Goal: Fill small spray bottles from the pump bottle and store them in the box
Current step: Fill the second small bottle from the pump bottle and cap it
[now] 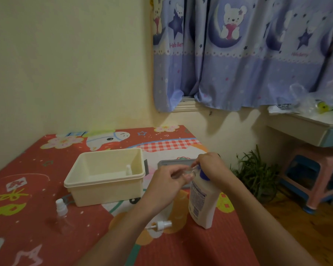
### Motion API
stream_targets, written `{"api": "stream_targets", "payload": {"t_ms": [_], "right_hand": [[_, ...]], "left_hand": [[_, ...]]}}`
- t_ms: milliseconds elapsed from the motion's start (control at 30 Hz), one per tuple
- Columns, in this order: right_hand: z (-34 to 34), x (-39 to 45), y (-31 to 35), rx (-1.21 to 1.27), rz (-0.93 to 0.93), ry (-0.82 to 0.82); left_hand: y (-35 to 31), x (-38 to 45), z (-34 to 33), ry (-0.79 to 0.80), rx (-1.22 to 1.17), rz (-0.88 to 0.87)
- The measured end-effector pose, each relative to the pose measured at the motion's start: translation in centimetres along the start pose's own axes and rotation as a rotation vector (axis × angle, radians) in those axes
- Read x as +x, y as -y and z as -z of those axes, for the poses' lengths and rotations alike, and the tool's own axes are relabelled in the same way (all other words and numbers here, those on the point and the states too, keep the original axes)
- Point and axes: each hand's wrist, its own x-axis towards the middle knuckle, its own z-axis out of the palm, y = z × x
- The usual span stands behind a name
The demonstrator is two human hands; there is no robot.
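A capped spray bottle (61, 210) waits at eight o'clock, the cream box (106, 176) at centre holding one already. The left hand (169, 184) grips an open small bottle (188, 172) tilted mouth-first against the pump bottle (202, 200) at four o'clock, to catch its output. The right hand (212, 166) closes over the pump head, apparently ready to press; the removed sprayer (160, 225) lies at six o'clock.

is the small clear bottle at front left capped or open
Capped: the small clear plastic spray bottle stands upright with its white spray top on.
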Motion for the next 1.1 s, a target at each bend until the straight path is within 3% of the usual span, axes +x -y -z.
{"api": "stream_targets", "payload": {"t_ms": [267, 400, 600, 733, 900, 1100], "right_hand": [[0.6, -0.2, 0.1, 0.180, -0.107, 0.077], [0.0, 0.3, -0.4, -0.167, 0.025, -0.002], [0.8, 0.4, 0.0, -0.198, 0.076, 0.029], [0.6, 1.0, -1.0, -0.465, 0.302, -0.055], [-0.1, 1.0, -0.8, -0.405, 0.183, 0.025], [0.2, 0.9, -0.3, -0.201, 0.089, -0.016]], "left_hand": [[-0.1, 0.3, 0.0, 0.004, -0.005, -0.010], [0.1, 0.3, -0.2, 0.006, -0.009, -0.008], [-0.1, 0.2, 0.0, -0.013, -0.034, 0.003], [-0.2, 0.2, 0.1, -0.008, -0.031, -0.010], [0.3, 0.2, -0.2, -0.004, -0.019, -0.009], [0.3, 0.1, 0.0, 0.000, -0.026, -0.003]]}}
